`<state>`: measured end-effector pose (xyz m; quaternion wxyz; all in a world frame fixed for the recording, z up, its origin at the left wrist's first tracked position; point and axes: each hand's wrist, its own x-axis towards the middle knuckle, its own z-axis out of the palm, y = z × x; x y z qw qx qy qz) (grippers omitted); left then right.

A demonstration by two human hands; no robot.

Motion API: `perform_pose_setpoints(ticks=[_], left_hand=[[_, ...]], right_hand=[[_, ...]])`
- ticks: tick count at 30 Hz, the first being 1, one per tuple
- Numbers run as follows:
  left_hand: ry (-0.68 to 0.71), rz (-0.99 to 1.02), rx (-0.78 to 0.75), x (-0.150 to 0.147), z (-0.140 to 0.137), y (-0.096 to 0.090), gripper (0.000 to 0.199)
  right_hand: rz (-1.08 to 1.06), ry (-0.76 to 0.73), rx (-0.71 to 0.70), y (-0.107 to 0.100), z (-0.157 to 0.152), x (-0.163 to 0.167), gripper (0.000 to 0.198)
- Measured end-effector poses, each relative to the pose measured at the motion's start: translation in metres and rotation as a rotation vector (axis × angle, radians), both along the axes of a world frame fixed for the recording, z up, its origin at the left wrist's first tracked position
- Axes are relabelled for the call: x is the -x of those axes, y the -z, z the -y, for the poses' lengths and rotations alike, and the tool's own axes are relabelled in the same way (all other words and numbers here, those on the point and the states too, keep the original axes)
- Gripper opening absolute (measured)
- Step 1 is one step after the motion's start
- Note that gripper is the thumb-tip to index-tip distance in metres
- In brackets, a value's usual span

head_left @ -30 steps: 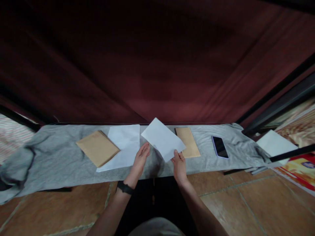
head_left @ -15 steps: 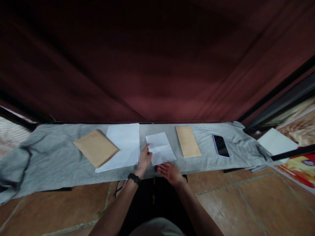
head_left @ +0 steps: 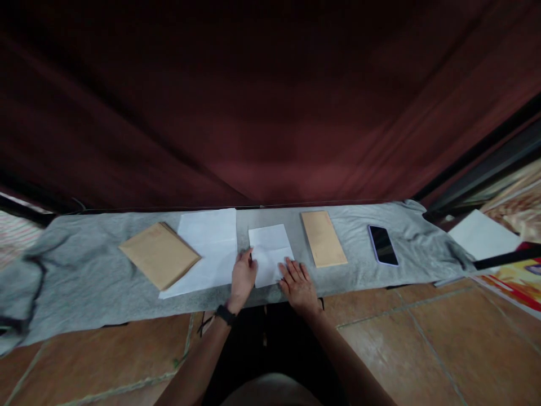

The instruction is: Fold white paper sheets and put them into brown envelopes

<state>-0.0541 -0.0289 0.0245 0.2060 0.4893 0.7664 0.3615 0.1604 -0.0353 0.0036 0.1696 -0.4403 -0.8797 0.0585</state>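
A small creased white sheet of paper (head_left: 268,251) lies flat on the grey cloth in front of me, a fold line running across it. My left hand (head_left: 244,276) is at the sheet's left edge, fingers curled in and closed on that edge. On the lower right corner rests my right hand (head_left: 299,286), palm down with the fingers spread. To the right lies a brown envelope (head_left: 324,239). On the left, a stack of brown envelopes (head_left: 159,254) partly covers larger white sheets (head_left: 215,245).
Grey cloth (head_left: 84,270) covers the narrow table. A phone (head_left: 382,245) lies towards its right end. Behind the table hangs a dark red curtain (head_left: 270,141). Tiled floor (head_left: 380,338) shows below, and a white board-like piece (head_left: 484,239) is at the far right.
My right hand has moved up from below the sheet's near edge and now lies on its corner, turned palm down. My left hand has shifted slightly along the left edge.
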Motion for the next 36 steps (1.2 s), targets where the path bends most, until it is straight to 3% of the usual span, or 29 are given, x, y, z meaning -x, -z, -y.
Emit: perform_pose_setpoints(ticks=[3, 6, 8, 11, 15, 24, 31, 36], left_hand=[[0.158, -0.295, -0.087, -0.021, 0.005, -0.006, 0.045], [0.555, -0.37, -0.099, -0.049, -0.005, -0.005, 0.047], [0.737, -0.388, -0.072, -0.062, -0.018, 0.0, 0.048], [0.848, -0.377, -0.041, -0.065, -0.036, 0.007, 0.049], [0.956, -0.39, -0.054, -0.044, -0.05, 0.013, 0.051], [0.952, -0.611, -0.112, 0.004, -0.082, 0.024, 0.051], [0.764, -0.685, -0.106, 0.021, -0.105, 0.026, 0.052], [0.695, -0.7, -0.091, 0.017, -0.105, 0.027, 0.053]], right_hand=[[0.004, 0.014, -0.003, 0.004, 0.001, 0.002, 0.049], [0.018, 0.013, -0.005, 0.004, 0.001, 0.002, 0.048], [0.038, 0.003, -0.005, 0.003, 0.0, 0.001, 0.046], [0.049, -0.012, 0.013, 0.001, -0.001, 0.001, 0.042], [0.002, 0.028, 0.043, 0.002, -0.002, 0.002, 0.04], [-0.018, 0.037, -0.006, 0.002, -0.002, 0.004, 0.048], [-0.008, 0.048, -0.018, 0.001, -0.002, 0.003, 0.049], [-0.004, 0.05, -0.019, 0.005, -0.002, 0.003, 0.05]])
